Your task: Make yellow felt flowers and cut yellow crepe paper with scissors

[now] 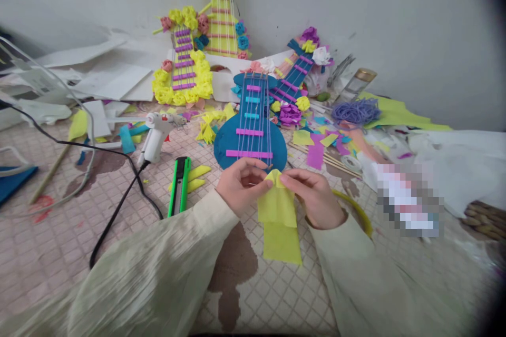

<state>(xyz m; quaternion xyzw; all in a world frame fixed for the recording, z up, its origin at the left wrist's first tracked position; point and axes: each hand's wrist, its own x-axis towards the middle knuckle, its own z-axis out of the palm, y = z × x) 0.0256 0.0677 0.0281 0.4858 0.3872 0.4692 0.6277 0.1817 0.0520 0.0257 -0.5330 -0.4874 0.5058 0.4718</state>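
Observation:
Between my two hands is a strip of yellow crepe paper, pinched at its top edge, where a small fold stands up. My left hand grips the upper left corner between thumb and fingers. On the other side, my right hand pinches the upper right part. A second yellow paper piece shows below the strip, over the tabletop. Just beyond my fingers lies a blue paper guitar with pink and light-blue bars and purple strings. A green box cutter rests left of my left hand.
A white hot glue gun with a black cord stands at the left. Flower-trimmed guitars, one with yellow roses, lean at the back. Purple yarn, a glass jar, wooden sticks and paper scraps lie at the right.

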